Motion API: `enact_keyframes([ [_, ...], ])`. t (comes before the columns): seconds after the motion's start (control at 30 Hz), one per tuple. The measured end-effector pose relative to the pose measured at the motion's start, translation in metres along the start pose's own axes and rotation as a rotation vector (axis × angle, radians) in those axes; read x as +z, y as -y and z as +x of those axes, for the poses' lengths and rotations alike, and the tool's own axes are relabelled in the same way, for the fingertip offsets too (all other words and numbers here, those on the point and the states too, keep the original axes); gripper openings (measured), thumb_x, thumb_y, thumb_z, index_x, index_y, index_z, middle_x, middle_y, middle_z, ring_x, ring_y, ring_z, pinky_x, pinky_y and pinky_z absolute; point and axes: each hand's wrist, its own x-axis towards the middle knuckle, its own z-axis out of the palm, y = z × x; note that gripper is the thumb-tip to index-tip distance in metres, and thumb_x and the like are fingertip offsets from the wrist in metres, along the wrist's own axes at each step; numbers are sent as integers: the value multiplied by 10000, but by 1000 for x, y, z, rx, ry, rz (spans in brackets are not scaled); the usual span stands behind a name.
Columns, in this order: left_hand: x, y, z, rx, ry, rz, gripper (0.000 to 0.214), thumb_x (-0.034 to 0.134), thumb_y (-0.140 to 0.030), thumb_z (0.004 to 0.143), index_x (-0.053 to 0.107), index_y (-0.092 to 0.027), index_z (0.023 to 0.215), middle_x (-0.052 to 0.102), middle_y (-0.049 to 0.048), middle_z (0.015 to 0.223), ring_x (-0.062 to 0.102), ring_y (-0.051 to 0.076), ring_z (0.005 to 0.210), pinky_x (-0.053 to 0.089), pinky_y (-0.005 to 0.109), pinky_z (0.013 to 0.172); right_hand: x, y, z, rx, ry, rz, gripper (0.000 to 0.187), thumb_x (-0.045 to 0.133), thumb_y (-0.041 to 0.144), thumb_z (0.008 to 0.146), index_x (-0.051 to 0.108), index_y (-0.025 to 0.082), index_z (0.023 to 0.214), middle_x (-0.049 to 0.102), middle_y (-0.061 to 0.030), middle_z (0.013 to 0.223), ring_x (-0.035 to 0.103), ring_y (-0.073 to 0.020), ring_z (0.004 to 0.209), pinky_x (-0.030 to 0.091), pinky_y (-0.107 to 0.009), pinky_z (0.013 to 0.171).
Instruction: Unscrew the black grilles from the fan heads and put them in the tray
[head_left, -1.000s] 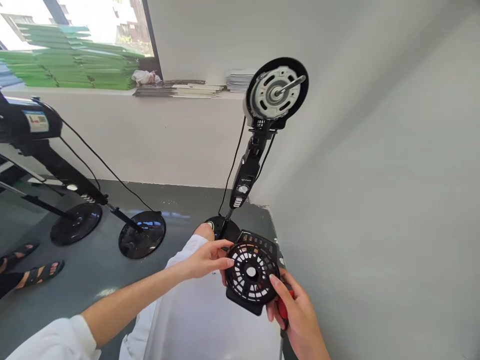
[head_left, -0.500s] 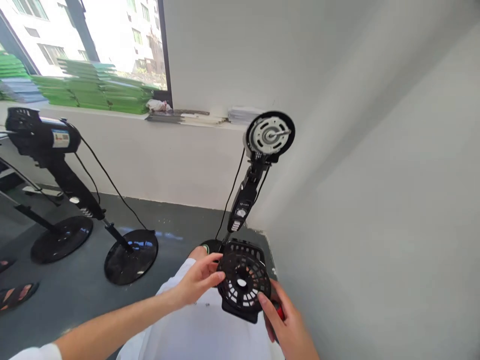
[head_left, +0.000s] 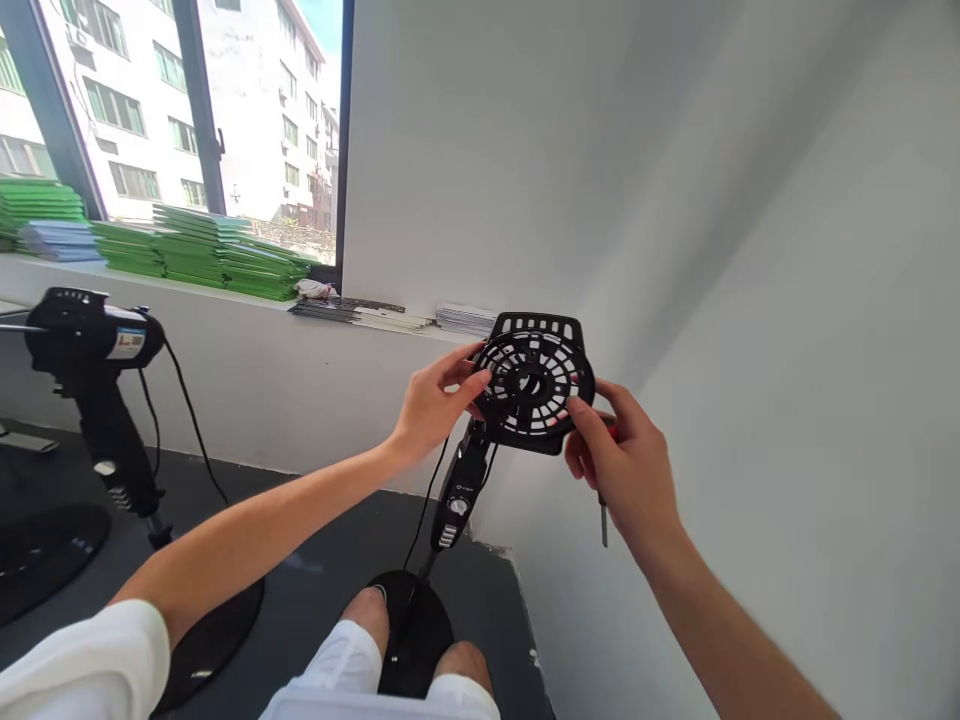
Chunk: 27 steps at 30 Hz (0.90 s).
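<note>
"Where is the black slotted motor cover (head_left: 512, 384)?"

"Raised before the pedestal fan (head_left: 459, 495), its round face toward the camera, vented edge uppermost, long axis nearly upright in view; whether it touches the fan cannot be told."

"How is it held?"

"The left hand (head_left: 439, 400) pinches one side; the right hand (head_left: 630, 450) clasps the other, plus a screwdriver (head_left: 604, 522), shaft downward."

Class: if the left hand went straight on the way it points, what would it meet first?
The black slotted cover, which the left hand holds by its edge; depth beyond is unclear.
</note>
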Motion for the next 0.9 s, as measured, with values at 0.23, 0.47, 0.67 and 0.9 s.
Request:
enact_keyframes([
  [0.23, -2, 44, 33, -71, 24, 56, 423, 753, -375, 851, 707, -174, 1220, 695, 8, 818, 645, 125, 712, 617, 234, 575, 10, -37, 41, 19, 73, -35, 639, 612, 676, 851, 631, 176, 1247, 504, 82, 466, 357, -90, 340, 259, -228, 382],
  [0.47, -11, 68, 43, 140, -46, 460, 296, 681, -316, 923, 739, -241, 1203, 687, 59, 1052, 638, 150, 860, 573, 278, 781, 21, -67, 62, 20, 99, -130, 714, 599, 689, 837, 620, 164, 1320, 665, 21, 595, 497, -123, 384, 411, -277, 485],
  [0.67, -7, 94, 40, 229, -33, 413, 414, 518, -448, 1024, 610, -286, 1394, 505, 95, 1513, 547, 244, 1344, 503, 397, 1103, 28, -79, 70, 5, 116, -162, 713, 516, 679, 904, 587, 192, 1419, 674, 26, 640, 541, -127, 419, 491, -307, 608],
  [0.9, 8, 104, 50, 160, -1, 234, 498, 385, -476, 1068, 500, -275, 1508, 511, 52, 1583, 400, 238, 1517, 283, 424, 1288, 32, -84, 74, 17, 137, -156, 738, 485, 656, 925, 493, 218, 1519, 563, 52, 587, 447, -119, 415, 384, -257, 426],
])
